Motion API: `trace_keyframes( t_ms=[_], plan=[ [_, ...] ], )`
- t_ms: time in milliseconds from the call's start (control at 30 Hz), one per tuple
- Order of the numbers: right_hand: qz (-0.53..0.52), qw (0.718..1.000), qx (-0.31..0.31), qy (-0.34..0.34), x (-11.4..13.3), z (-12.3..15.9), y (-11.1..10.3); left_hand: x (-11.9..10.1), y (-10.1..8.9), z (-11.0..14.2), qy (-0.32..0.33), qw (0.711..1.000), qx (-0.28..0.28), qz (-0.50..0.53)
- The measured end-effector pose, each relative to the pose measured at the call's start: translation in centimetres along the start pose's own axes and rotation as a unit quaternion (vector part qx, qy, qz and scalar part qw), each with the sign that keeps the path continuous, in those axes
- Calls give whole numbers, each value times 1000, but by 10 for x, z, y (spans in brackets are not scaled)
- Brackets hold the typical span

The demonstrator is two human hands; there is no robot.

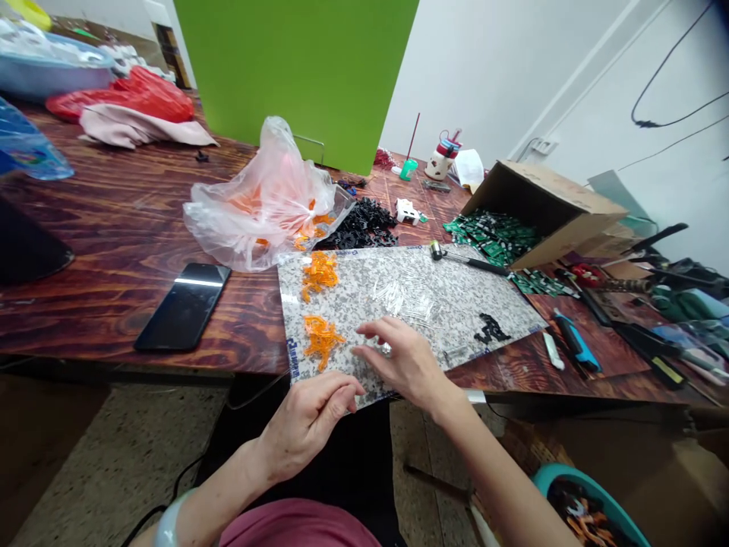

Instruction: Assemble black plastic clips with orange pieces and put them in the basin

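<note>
Orange pcs (322,338) just L of your R hand (405,363), its thumb/fingers apart; L hand (307,425) curled nearer you, contents can't tell. Pcs prob. light, slick, tangly plastic; pinch one mid-body. White pins (402,296) beyond R.

You're in what looks like a small workshop. Your wooden worktop (250,319) carries sorted piles of orange parts (322,338), a hammer (467,260) and an open box (550,209) spilling circuit boards (495,234).
</note>
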State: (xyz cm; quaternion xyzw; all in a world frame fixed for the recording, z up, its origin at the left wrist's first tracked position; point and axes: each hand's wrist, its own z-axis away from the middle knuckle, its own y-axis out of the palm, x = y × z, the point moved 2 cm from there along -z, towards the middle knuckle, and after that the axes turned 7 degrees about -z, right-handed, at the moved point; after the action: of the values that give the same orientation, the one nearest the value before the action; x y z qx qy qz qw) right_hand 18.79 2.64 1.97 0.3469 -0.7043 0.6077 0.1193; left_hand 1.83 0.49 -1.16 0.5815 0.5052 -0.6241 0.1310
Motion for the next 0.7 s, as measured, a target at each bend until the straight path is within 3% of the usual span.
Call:
trace_keyframes(
  t_ms=[67, 167, 300, 467, 600, 700],
  plan=[
    [25, 999, 31, -16, 5, -9, 13, 1, 0, 1, -4, 1000, -3, 7],
    [23, 999, 26, -22, -1, -18, 17, 1, 0, 0, -2, 1000, -6, 9],
    [43, 997, -20, 54, -32, -41, 3, 2, 0, -1, 0, 1000, 1, 8],
    [131, 966, -99, 201, -101, -55, -55, 4, -2, -1, -4, 1000, 6, 9],
    [189, 920, -114, 324, -152, -19, -115, 9, -1, -2, -6, 1000, 5, 24],
    [192, 896, -84, 391, -178, 14, -142, 11, 2, -3, -14, 999, -3, 34]
  ],
)
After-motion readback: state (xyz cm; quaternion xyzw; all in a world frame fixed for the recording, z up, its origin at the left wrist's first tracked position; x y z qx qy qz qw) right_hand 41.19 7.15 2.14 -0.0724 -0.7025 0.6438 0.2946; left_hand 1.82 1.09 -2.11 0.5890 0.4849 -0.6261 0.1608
